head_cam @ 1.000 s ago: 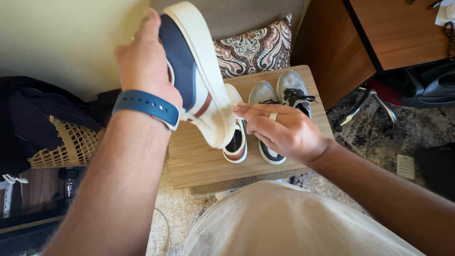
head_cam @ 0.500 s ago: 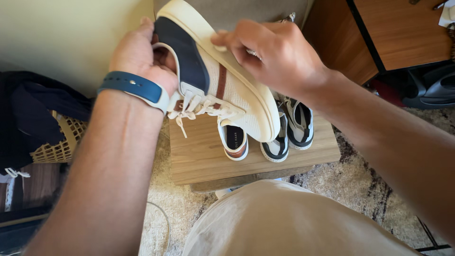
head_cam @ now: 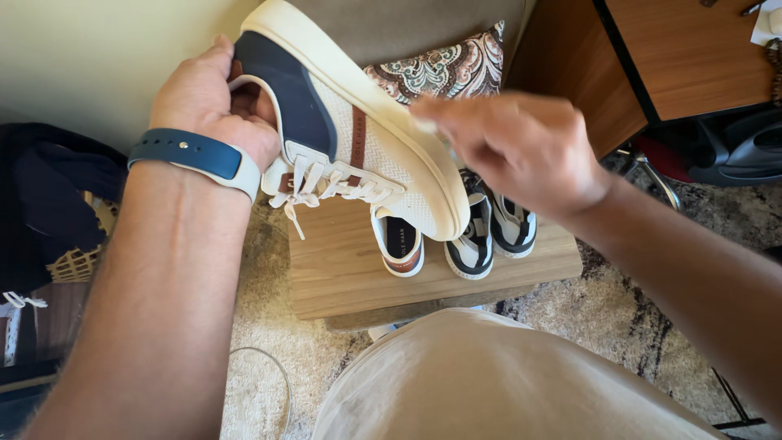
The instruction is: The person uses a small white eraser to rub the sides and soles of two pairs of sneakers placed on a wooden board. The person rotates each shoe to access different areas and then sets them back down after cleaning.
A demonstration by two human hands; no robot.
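- My left hand (head_cam: 208,106) grips the sneaker (head_cam: 350,130) at its heel, sole tilted up.
- My right hand (head_cam: 513,147), blurred, touches the sole edge; fingers' closure unclear.
- Other shoes (head_cam: 489,236) sit on the wooden stool (head_cam: 342,277).

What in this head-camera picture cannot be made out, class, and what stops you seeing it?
- Right hand: motion-blurred, so its fingertip contact with the raised sneaker is unclear.
- Left hand: fingers hidden inside the sneaker's heel opening.
- Sneaker on the wooden stool: its front hidden behind the raised one.
- Grey shoes: toes covered by the right hand.
- Woven basket: mostly behind the left forearm.
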